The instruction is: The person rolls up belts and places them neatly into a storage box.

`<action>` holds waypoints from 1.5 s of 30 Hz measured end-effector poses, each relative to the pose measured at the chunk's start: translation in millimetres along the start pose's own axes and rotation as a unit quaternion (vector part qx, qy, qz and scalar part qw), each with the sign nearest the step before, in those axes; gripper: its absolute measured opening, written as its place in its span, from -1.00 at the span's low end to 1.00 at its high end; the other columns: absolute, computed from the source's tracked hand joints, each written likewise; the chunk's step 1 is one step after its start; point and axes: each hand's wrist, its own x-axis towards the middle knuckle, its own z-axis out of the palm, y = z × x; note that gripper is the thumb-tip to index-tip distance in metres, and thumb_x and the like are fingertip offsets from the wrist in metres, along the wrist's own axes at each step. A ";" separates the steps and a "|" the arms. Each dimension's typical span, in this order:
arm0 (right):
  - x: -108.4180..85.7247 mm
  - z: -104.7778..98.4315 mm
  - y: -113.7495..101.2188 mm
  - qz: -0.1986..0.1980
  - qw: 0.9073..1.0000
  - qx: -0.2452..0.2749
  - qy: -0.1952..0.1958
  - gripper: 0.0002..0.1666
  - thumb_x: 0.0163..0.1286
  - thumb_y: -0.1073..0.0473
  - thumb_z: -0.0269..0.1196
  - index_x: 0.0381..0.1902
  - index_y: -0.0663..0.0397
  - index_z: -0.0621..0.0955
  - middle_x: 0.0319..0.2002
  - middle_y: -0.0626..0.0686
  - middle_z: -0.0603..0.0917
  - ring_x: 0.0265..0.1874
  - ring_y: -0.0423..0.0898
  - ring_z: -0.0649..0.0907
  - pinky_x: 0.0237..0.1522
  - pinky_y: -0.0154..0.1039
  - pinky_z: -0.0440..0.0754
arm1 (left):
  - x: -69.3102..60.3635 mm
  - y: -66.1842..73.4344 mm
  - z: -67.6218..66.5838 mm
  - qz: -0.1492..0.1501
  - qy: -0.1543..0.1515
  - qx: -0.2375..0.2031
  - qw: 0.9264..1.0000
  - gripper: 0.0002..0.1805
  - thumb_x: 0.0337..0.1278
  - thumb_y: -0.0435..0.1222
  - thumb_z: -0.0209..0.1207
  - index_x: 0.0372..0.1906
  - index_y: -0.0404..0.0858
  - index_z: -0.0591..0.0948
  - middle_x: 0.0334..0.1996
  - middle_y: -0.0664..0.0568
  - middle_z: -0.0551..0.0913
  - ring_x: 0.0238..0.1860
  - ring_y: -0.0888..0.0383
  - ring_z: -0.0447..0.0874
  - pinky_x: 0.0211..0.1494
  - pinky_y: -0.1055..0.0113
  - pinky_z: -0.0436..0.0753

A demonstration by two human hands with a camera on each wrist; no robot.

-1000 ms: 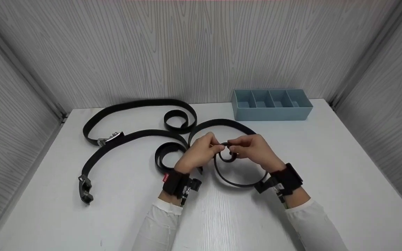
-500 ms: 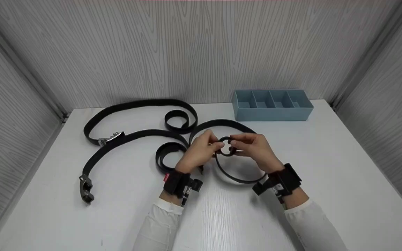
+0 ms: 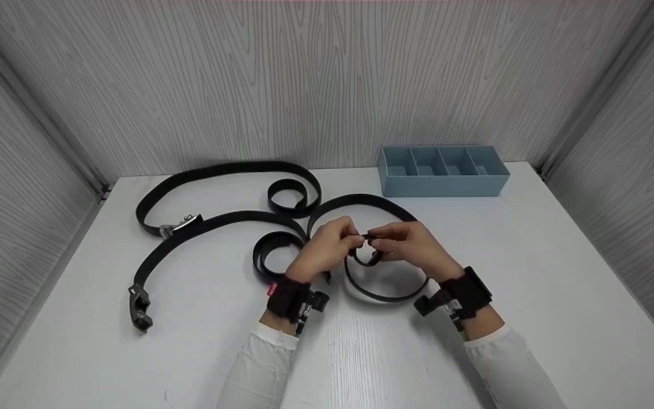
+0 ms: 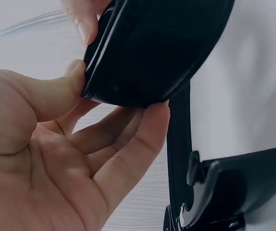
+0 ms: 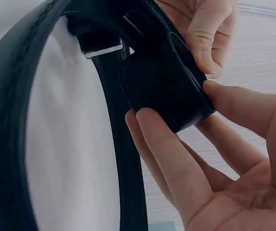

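In the head view, a black belt [image 3: 386, 299] stands in a wide loop, its end wound into a small coil [image 3: 368, 263]. My left hand [image 3: 324, 247] pinches the coil's left side between thumb and fingers. From the other side, my right hand [image 3: 415, 245] grips the same coil. Close up in the left wrist view, the coiled strap [image 4: 162, 53] lies against my thumb and fingertips. The right wrist view shows the wound layers of the belt coil [image 5: 164, 82] pinched by both hands. My hands hide part of the strap.
Two more black belts lie left of my hands. The farther belt [image 3: 230, 168] and the nearer belt [image 3: 213, 223] both have metal buckles and one coiled end. A blue-grey box [image 3: 446, 186] with several compartments stands at the back right, near the wall [image 3: 327, 85].
Both hands rose slightly with the coil, then came down again. The coil has turned between the fingers, and the wide loop has shifted a little left. The other belts stay put.
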 end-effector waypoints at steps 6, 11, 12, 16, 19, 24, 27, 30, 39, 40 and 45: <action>1.6 1.8 0.4 0.008 0.999 0.038 0.033 -0.58 0.47 0.26 0.35 0.22 0.34 0.65 0.09 0.23 0.73 -0.05 0.01 0.76 -0.02 -0.12 0.75 | -0.8 -0.2 -0.8 -0.012 0.008 -0.009 1.000 -0.79 0.53 -0.14 0.19 -0.18 -0.21 0.53 -0.32 0.04 0.63 -0.40 0.18 0.52 -0.34 0.31 0.45; 3.5 4.3 1.7 0.002 0.994 0.087 0.073 -0.59 0.48 0.27 0.34 0.23 0.33 0.64 0.08 0.25 0.72 -0.10 -0.02 0.77 0.01 -0.08 0.74 | -2.0 -2.0 -2.1 -0.006 0.024 -0.072 0.997 -0.77 0.50 -0.14 0.24 -0.15 -0.23 0.52 -0.21 -0.01 0.71 -0.25 0.15 0.70 -0.19 0.30 0.66; 3.8 4.6 2.0 0.000 0.993 0.092 0.079 -0.58 0.49 0.28 0.34 0.24 0.33 0.64 0.09 0.25 0.72 -0.09 -0.02 0.77 0.01 -0.09 0.74 | -2.2 -2.1 -2.2 -0.005 0.025 -0.080 0.996 -0.76 0.49 -0.15 0.24 -0.14 -0.24 0.52 -0.20 -0.02 0.72 -0.23 0.13 0.72 -0.17 0.29 0.69; 4.1 5.6 1.9 0.000 0.992 0.096 0.080 -0.60 0.50 0.30 0.31 0.23 0.36 0.62 0.10 0.26 0.69 -0.09 -0.03 0.76 0.04 -0.09 0.73 | -2.3 -2.6 -2.9 -0.002 0.026 -0.081 0.996 -0.77 0.48 -0.17 0.25 -0.14 -0.26 0.52 -0.21 -0.05 0.74 -0.25 0.10 0.74 -0.15 0.26 0.70; 3.9 5.9 0.5 0.009 0.995 0.081 0.063 -0.62 0.52 0.29 0.30 0.21 0.36 0.59 0.13 0.28 0.65 -0.09 -0.02 0.77 0.05 -0.10 0.73 | -1.7 -2.7 -3.5 -0.005 0.026 -0.059 0.998 -0.78 0.48 -0.18 0.25 -0.16 -0.26 0.53 -0.25 -0.04 0.73 -0.31 0.11 0.72 -0.20 0.30 0.65; 2.7 3.5 -2.0 0.023 0.999 0.028 0.027 -0.57 0.53 0.17 0.31 0.23 0.28 0.57 0.19 0.26 0.59 -0.01 0.03 0.72 0.04 -0.11 0.73 | -1.5 -1.5 -5.3 -0.007 0.010 -0.025 1.000 -0.80 0.48 -0.19 0.25 -0.18 -0.26 0.56 -0.32 0.00 0.68 -0.39 0.16 0.63 -0.33 0.33 0.53; 1.7 1.4 -2.5 0.027 1.000 0.001 0.008 -0.55 0.51 0.12 0.33 0.23 0.26 0.60 0.18 0.24 0.61 0.06 0.08 0.69 0.01 -0.09 0.74 | -2.1 -1.0 -6.1 0.000 -0.004 -0.008 1.000 -0.81 0.48 -0.20 0.26 -0.21 -0.24 0.59 -0.37 0.03 0.64 -0.44 0.19 0.57 -0.39 0.33 0.49; 1.5 -0.9 -1.5 0.030 0.999 -0.011 -0.007 -0.57 0.50 0.14 0.35 0.22 0.26 0.62 0.14 0.22 0.62 0.08 0.12 0.68 -0.02 -0.08 0.75 | -2.3 -1.8 -6.3 0.010 -0.014 0.004 1.000 -0.82 0.47 -0.20 0.26 -0.24 -0.23 0.61 -0.40 0.05 0.63 -0.46 0.20 0.54 -0.42 0.34 0.47; 2.5 -0.6 -0.4 0.025 0.998 0.057 0.012 -0.54 0.47 0.21 0.37 0.24 0.31 0.61 0.16 0.32 0.62 -0.01 -0.03 0.70 0.02 -0.09 0.74 | -1.8 -2.4 -6.5 0.004 0.004 -0.015 1.000 -0.78 0.48 -0.11 0.25 -0.16 -0.19 0.58 -0.34 0.06 0.64 -0.41 0.20 0.53 -0.37 0.32 0.46; 2.5 0.0 -0.4 0.025 0.997 0.076 0.020 -0.54 0.47 0.22 0.37 0.24 0.32 0.60 0.18 0.33 0.61 -0.02 -0.04 0.71 0.04 -0.08 0.73 | -1.6 -2.5 -6.4 0.003 0.012 -0.018 1.000 -0.77 0.47 -0.10 0.26 -0.16 -0.19 0.59 -0.32 0.06 0.65 -0.39 0.19 0.53 -0.35 0.32 0.47; 4.6 3.2 0.5 0.036 0.986 0.150 0.059 -0.52 0.51 0.27 0.32 0.29 0.37 0.54 0.12 0.23 0.61 -0.04 -0.03 0.70 0.11 -0.04 0.70 | -1.3 -3.2 -7.0 -0.006 0.031 -0.039 0.999 -0.77 0.45 -0.12 0.28 -0.14 -0.21 0.59 -0.23 0.05 0.70 -0.26 0.17 0.60 -0.21 0.30 0.50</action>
